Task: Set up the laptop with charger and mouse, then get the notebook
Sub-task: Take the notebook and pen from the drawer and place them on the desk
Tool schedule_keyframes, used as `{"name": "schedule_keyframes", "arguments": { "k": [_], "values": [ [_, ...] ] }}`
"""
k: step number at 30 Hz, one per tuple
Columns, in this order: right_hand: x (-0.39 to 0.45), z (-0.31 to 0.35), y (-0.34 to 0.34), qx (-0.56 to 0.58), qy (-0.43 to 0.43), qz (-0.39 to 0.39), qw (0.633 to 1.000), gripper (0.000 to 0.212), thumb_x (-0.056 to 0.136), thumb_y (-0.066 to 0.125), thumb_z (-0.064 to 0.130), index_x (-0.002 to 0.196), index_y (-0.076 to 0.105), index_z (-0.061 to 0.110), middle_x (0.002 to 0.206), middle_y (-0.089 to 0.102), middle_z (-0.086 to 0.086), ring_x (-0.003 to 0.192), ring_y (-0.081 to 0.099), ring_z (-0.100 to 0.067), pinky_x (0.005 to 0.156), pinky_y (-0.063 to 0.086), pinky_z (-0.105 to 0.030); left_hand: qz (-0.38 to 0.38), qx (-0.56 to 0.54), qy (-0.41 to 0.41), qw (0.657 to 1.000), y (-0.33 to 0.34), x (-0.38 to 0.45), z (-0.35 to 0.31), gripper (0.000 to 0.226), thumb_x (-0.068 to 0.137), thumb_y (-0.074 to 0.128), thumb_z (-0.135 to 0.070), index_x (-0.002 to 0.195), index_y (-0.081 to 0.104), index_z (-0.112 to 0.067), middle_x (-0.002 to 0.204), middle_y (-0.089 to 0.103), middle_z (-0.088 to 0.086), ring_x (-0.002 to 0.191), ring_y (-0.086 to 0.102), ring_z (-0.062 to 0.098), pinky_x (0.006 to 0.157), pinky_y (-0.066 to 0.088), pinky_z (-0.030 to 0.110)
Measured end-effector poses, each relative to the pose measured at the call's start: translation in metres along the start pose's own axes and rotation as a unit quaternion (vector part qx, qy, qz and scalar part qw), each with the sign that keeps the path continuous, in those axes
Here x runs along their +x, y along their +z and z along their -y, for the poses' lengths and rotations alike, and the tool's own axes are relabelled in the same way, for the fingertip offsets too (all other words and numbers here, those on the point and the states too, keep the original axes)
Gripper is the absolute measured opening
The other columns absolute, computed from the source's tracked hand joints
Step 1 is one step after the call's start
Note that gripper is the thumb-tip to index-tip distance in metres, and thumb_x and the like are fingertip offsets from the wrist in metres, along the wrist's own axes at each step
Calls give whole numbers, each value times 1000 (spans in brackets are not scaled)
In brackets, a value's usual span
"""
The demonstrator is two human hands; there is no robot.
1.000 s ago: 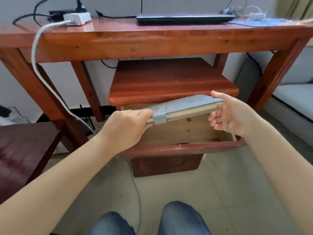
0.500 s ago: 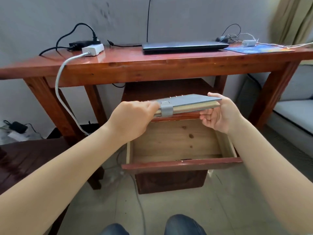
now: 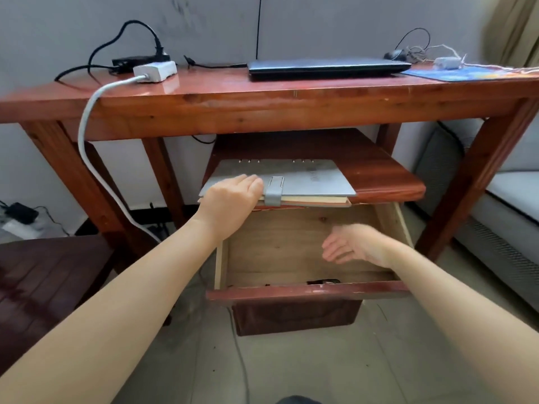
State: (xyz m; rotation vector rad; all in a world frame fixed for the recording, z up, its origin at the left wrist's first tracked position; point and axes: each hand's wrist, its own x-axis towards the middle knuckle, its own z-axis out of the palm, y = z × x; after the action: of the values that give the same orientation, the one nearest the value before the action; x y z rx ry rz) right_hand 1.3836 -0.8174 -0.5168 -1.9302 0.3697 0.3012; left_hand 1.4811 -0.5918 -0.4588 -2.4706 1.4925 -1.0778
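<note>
Notebook on the cabinet at 12 o'clock, overhanging the open drawer. Left hand flat on its corner, fingers straight; right hand loose, empty. Could tip in if pressed at the edge.

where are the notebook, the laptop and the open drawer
notebook (image 3: 309, 182), head view, middle of its grey cover
laptop (image 3: 326, 67), head view, closed lid
drawer (image 3: 291, 293), head view, red front rail
</note>
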Motion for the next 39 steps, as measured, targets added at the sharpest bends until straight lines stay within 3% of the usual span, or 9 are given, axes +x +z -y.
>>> {"name": "schedule_keyframes", "arguments": {
  "k": [4, 8, 10, 13, 20, 22, 27, 32, 39],
  "values": [
    [13, -11, 24, -423, 56, 85, 900, 35, 91, 42, 16, 124, 52, 9, 135, 52, -11, 120, 49, -28, 101, 39, -34, 58, 37, -11, 998, 16, 8, -8, 38, 44, 91, -14, 72, 69, 1, 71, 75, 13, 62, 73, 24, 47, 58, 27],
    [29, -5, 36, -479, 83, 115, 866, 41, 89, 39, 6, 130, 44, 5, 136, 48, -15, 118, 48, -31, 101, 40, -36, 118, 48, -29, 991, 20, 11, -11, 51, 44, 92, -27, 77, 69, 5, 77, 75, 19, 69, 73, 30, 49, 58, 33],
    [37, -4, 38, -503, 84, 116, 852, 34, 89, 39, 4, 121, 50, -3, 115, 55, -19, 90, 52, -29, 85, 45, -36, 142, 38, -55, 988, 18, 11, -10, 51, 51, 89, -22, 84, 67, 10, 85, 73, 26, 77, 72, 35, 55, 59, 38],
    [43, -2, 43, -534, 89, 137, 829, 27, 92, 37, 6, 107, 58, -4, 84, 48, -10, 59, 40, -18, 63, 38, -31, 158, -21, -83, 984, 24, 11, -12, 47, 83, 66, -19, 114, 52, 13, 122, 57, 32, 114, 55, 42, 91, 49, 47],
    [36, 3, 31, -543, 54, 154, 824, 31, 88, 41, 3, 115, 56, -5, 112, 57, -22, 86, 48, -26, 62, 41, -31, 186, -12, -96, 978, 27, 17, -9, 46, 94, 45, -30, 130, 35, -2, 143, 39, 15, 133, 36, 26, 107, 34, 34],
    [22, 12, 22, -529, 32, 144, 836, 34, 88, 43, 1, 120, 54, 2, 129, 53, -17, 105, 52, -28, 81, 46, -33, 190, -12, -99, 977, 24, 18, -8, 45, 94, 46, -29, 128, 36, -2, 142, 41, 16, 132, 37, 26, 106, 35, 34],
    [-37, -2, 4, -461, -31, -44, 886, 30, 90, 39, 3, 118, 50, 8, 117, 55, -13, 98, 52, -30, 85, 41, -34, 165, -28, -106, 980, 25, 13, -8, 39, 90, 54, -24, 118, 46, 2, 134, 50, 21, 125, 46, 33, 99, 42, 41],
    [-81, -58, 30, -430, -246, -475, 727, 28, 79, 56, 28, 71, 64, 3, 59, 64, -7, 38, 49, -24, 47, 48, -28, 137, -36, -71, 987, 22, 8, -10, 39, 66, 80, -5, 91, 59, 17, 98, 65, 38, 87, 65, 50, 68, 56, 55],
    [-61, -109, 74, -504, -248, -446, 697, 31, 45, 89, 13, 53, 59, 5, 46, 55, -7, 36, 52, -21, 36, 41, -17, 133, -73, -78, 985, 26, 9, -6, 43, 88, 59, -23, 116, 50, 8, 130, 51, 29, 121, 49, 42, 94, 44, 52]
  ]
}}
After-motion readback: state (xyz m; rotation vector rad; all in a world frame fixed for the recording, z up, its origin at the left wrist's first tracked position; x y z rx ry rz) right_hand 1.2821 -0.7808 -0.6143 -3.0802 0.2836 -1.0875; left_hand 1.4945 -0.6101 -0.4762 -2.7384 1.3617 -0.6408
